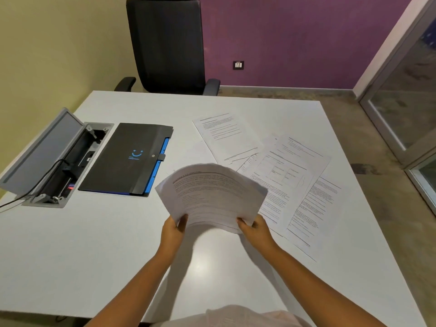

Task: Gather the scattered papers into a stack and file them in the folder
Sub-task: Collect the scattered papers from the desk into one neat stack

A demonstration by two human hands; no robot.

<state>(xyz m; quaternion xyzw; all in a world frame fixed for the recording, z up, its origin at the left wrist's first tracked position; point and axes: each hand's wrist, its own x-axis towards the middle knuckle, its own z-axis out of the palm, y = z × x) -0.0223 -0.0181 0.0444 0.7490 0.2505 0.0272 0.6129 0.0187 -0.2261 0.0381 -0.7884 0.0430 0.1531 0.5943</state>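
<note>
papers gathered in a stack hung above the white table, our left hand pinching its near left corner and our right hand gripping the near right. loose sheets lay spread just beyond to the right. we saw the black folder closed at left, beside an open cable box.
</note>
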